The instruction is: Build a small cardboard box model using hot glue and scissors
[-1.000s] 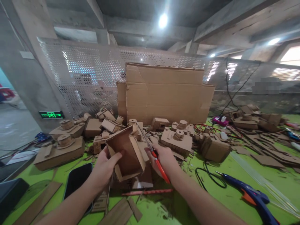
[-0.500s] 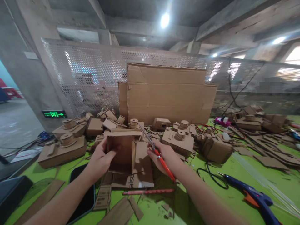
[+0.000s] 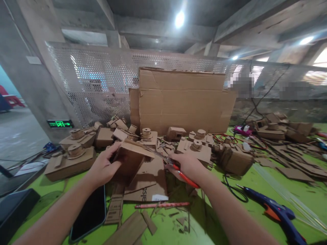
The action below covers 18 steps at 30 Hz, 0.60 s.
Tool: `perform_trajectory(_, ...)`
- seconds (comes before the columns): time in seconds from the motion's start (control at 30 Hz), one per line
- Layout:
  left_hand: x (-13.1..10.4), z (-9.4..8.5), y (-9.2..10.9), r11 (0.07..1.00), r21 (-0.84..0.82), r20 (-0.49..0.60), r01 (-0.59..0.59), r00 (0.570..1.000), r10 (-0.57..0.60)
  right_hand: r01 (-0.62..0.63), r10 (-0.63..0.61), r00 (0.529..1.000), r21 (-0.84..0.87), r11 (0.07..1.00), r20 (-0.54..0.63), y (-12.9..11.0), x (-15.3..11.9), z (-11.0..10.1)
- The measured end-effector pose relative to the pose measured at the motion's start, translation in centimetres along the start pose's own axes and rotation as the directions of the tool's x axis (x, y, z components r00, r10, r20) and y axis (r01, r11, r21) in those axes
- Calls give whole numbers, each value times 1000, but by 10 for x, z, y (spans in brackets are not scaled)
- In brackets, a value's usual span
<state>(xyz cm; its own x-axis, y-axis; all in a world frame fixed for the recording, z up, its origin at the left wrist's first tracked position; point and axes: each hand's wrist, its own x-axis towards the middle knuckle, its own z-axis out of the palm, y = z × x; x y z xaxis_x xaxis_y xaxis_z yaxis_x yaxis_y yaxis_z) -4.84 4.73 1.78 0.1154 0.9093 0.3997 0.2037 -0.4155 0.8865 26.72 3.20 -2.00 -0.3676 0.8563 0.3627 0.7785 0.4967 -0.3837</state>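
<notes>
My left hand (image 3: 106,165) is closed on the left side of an open cardboard box (image 3: 130,163), thumb inside it. The box is tilted, its upper panel facing partly up. In my right hand (image 3: 187,169) is a red-handled knife (image 3: 187,179) with a long, thin metal blade. The blade points left and lies along the box's upper right edge; I cannot tell whether it cuts in. Beneath the box lies a flat cardboard sheet (image 3: 159,180) with printed letters. A red pencil-like stick (image 3: 163,205) lies in front of it.
Cardboard pieces with round knobs (image 3: 70,163) stand left and right. A phone (image 3: 89,216) lies near my left forearm. At the right are a blue glue gun (image 3: 270,202) and clear glue sticks (image 3: 288,194). A large cardboard panel (image 3: 184,102) stands behind. Scraps litter the green table (image 3: 201,221).
The box has tipped, so its opening shows less and its top more. The knife has swung lower and flatter, its blade now against the box's upper edge.
</notes>
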Motion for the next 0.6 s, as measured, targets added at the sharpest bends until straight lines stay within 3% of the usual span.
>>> perform_trajectory(0.17,3,-9,-7,975,209,85,-74,995,58,-73,76,997,-73,995,35,-4,0,-5)
perform_trajectory(0.47,-4,-15,5,880,429,254,-202,962,97,19,-23,997,64,998,76,-14,-4,-9)
perform_trajectory(0.6,-6,-12,7,845,476,248,-243,959,136,-13,13,999,0,1000,39,-15,-3,-3)
